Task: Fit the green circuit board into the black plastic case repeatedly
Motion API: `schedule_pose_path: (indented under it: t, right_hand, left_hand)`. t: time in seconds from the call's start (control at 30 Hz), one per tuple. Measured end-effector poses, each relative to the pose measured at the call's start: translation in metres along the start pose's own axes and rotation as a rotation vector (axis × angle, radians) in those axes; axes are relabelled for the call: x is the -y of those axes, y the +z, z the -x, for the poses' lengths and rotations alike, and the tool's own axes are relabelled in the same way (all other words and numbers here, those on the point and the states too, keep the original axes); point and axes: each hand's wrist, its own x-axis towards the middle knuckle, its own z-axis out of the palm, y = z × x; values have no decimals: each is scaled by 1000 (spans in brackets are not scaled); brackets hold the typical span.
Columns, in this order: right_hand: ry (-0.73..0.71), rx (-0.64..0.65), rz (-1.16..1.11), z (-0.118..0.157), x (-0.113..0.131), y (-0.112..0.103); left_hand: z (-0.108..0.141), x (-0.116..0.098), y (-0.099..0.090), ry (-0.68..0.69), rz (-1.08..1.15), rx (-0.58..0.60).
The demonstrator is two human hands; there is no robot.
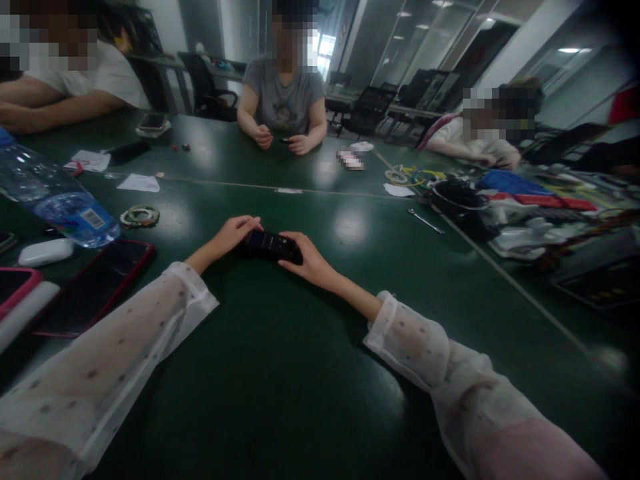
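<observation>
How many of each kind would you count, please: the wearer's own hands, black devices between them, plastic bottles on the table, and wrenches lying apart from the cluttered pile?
Wearer's own hands: 2 (left hand, right hand)
Black handheld device: 1
Plastic bottle: 1
Wrench: 1
Total: 5

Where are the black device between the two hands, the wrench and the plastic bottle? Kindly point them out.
Black device (271,245): head view, on its screen.
Wrench (425,222): head view, middle of its shaft.
Plastic bottle (63,201): head view, on its side.
</observation>
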Motion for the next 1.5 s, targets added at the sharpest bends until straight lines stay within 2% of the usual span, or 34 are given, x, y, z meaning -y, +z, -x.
schedule_pose_path:
  t: [0.23, 0.4, 0.63, 1.5]
  right_hand:
    - [-46, 13, 3, 1, 3, 0]
    - [-75, 41, 7, 2, 6, 1]
    - [-49, 80, 1, 4, 8, 0]
    - [-52, 54, 59, 2, 9, 2]
  left_hand:
    - [-1, 5, 1, -28, 96, 32]
    - [-2, 8, 1, -25, 145, 98]
    - [1, 0, -3, -26, 128, 156]
    - [-4, 9, 0, -7, 135, 127]
